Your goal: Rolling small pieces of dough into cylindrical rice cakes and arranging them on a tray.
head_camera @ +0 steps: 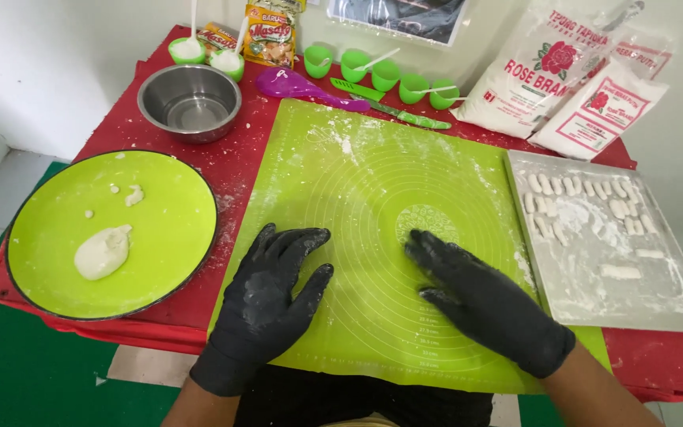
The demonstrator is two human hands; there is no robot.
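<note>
both hands wear black gloves dusted with flour and lie flat on a lime-green silicone mat (373, 237) printed with faint concentric circles. the left hand (274, 296) rests palm down near the mat's left edge, fingers spread, holding nothing. the right hand (476, 296) lies palm down right of the mat's middle, fingers together and pointing up-left towards a small printed disc in the circles; it grips nothing that shows, and i cannot tell whether any dough lies under it.

the mat covers a red tablecloth (239, 166). to the left sits a round lime-green plate (175, 237) with a dark rim, carrying a pale lump of dough (103, 251) and a few crumbs. behind it stands an empty steel bowl (190, 101). to the right, touching the mat's edge, a floured metal tray (673, 300) holds rows of short white dough pieces (583, 188).

along the back: two small green cups with white spoons at the left, a yellow and red snack-like sachet (270, 33) beside them, a purple spoon (302, 87), a green knife (401, 115), and a row of five little green cups (385, 75). at back right lean a large white flour bag (531, 75) bearing a red rose picture and red lettering, and a smaller white bag (598, 119) with a red-framed label, just in front of it.
</note>
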